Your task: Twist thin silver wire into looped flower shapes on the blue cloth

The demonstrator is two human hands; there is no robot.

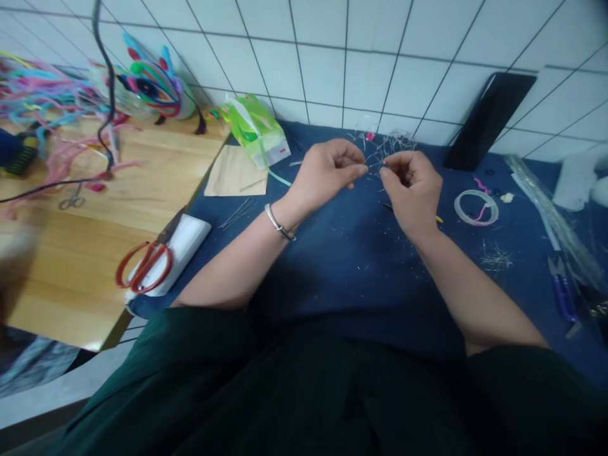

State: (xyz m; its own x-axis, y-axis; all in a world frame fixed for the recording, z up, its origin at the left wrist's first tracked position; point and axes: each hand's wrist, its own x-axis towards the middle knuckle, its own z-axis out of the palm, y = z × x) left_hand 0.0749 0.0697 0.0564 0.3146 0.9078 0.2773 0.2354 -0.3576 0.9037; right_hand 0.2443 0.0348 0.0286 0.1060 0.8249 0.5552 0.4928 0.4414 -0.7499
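Note:
My left hand, with a silver bangle at the wrist, is closed in a pinch above the blue cloth. Facing it, a short gap away, my right hand is pinched too, thumb against forefinger. Fine strands like thin wire show between the fingertips; whether they are held or belong to what lies behind, I cannot tell. Just beyond the hands lies a tangle of thin silvery wire with a small red piece near it. A thin tool with a yellow end is partly hidden under my right hand.
Left are red-handled scissors on a white box, a green tissue pack and brown paper. Right are a black phone leaning on the tiles, a clear ring, cut wire bits and purple-handled snips.

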